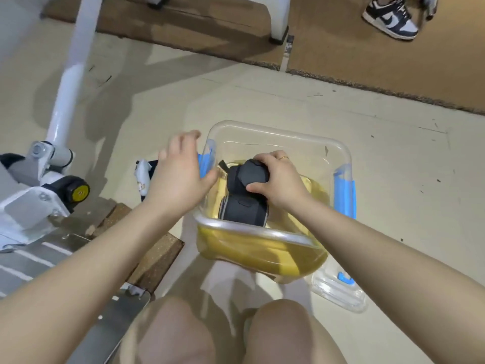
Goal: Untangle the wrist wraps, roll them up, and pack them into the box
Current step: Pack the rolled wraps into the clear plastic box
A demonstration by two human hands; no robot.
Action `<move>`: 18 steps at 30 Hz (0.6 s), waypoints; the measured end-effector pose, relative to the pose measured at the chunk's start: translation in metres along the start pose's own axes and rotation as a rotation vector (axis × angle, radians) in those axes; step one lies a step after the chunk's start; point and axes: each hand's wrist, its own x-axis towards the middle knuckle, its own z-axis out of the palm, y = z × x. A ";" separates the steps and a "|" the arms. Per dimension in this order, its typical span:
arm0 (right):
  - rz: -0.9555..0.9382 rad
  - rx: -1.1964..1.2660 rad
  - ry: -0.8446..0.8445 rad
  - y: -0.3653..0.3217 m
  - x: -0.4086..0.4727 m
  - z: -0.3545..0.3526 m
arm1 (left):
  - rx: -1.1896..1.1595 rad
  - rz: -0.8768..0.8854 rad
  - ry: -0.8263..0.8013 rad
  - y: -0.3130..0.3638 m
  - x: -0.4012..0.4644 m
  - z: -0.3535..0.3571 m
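Note:
A clear plastic box (273, 132) with blue side latches stands on the floor in front of my knees. Inside it lie two rolled black wrist wraps on a yellow lining. My right hand (278, 179) grips the farther roll (249, 177) from above, inside the box. The nearer roll (244, 210) lies against the box's front wall, touching the first. My left hand (181, 166) hovers over the box's left rim with its fingers spread and relaxed, holding nothing.
The box's clear lid (338, 287) lies on the floor at its right front corner. White exercise equipment with a yellow-capped wheel (78, 191) stands at left. A small white and dark item (143, 177) lies left of the box. Another person's sneaker (391, 18) is far right.

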 end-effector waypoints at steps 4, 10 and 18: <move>-0.009 0.000 -0.091 -0.012 0.006 0.012 | -0.141 -0.187 -0.239 -0.009 0.003 0.013; -0.023 -0.138 -0.020 -0.018 0.006 0.015 | -0.108 -0.215 -0.215 -0.007 0.007 0.018; 0.753 0.663 -0.196 -0.029 -0.004 0.004 | -0.199 -0.200 -0.248 0.010 0.006 0.026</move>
